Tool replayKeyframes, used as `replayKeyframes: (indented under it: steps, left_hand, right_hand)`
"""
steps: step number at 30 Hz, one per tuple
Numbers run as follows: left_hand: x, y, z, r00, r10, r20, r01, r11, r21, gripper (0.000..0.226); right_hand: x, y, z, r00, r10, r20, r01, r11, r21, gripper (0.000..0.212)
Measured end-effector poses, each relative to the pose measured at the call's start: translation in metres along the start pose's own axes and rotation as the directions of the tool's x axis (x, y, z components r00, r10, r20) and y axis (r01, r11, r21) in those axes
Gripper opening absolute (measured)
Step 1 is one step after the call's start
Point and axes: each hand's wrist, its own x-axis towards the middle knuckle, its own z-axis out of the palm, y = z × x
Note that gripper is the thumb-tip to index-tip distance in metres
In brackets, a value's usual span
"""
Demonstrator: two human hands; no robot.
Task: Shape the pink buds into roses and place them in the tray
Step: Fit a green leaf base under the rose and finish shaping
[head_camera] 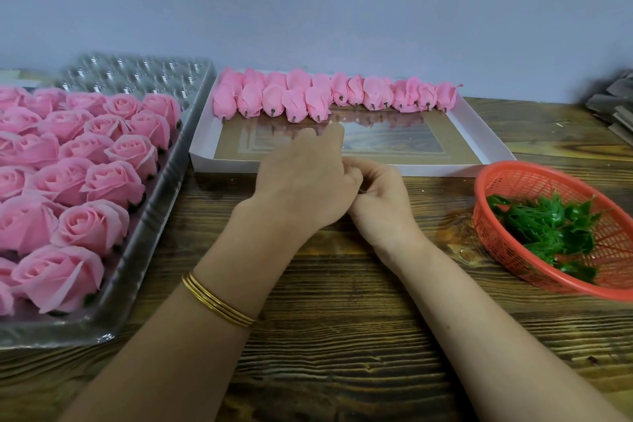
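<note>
The fingers (334, 139) of the left hand (305, 181) are curled inward, the forefinger stretched toward the white box, and they meet the bent fingers of the right hand (380, 202) just above the counter (342, 336). Both hands are closed together over one small spot, but what they pinch is hidden behind the left knuckles; it may be a green calyx or nothing at all, and I cannot tell which. No pink shows between them, so no bud seems to be in hand.

The two hands sit midway between the supplies, which looks deliberate: each source is a short reach away. Straight ahead, the pink buds (329, 96) lie in rows along the far edge of the shallow white box (486, 147), stems pointing toward the person, likely so that one can be picked by its stem without crushing petals. To the right, a red basket (513, 181) holds green leafy pieces (548, 226), probably calyxes for the flower bases.

To the left stands the clear plastic tray (144, 250), its near rows filled with finished roses (85, 216) set upright, each in its own well, while the far wells are bare. By that count the work is well along, with a good batch of buds yet to shape. A gold bangle (219, 301) rings the left wrist
</note>
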Motion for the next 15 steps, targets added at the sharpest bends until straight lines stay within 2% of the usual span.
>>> replayKeyframes:
  steps: [8, 11, 15]
  left_hand:
    - [0.001, -0.002, -0.001, 0.998, 0.009, 0.055, -0.010, 1.000, 0.017, 0.018]
    - [0.005, -0.004, -0.004, 0.993, 0.032, 0.117, -0.029, 0.999, -0.021, 0.022]
    - [0.013, -0.006, -0.008, 0.981, 0.084, 0.175, -0.078, 0.996, -0.037, 0.016]
  right_hand:
    - [0.000, -0.004, 0.002, 0.998, 0.048, -0.033, -0.049, 0.999, -0.022, 0.030]
    - [0.001, -0.005, 0.005, 0.992, 0.096, -0.080, -0.090, 0.993, 0.079, 0.038]
    - [0.002, -0.004, 0.005, 0.988, 0.115, -0.100, -0.098, 0.982, 0.164, 0.048]
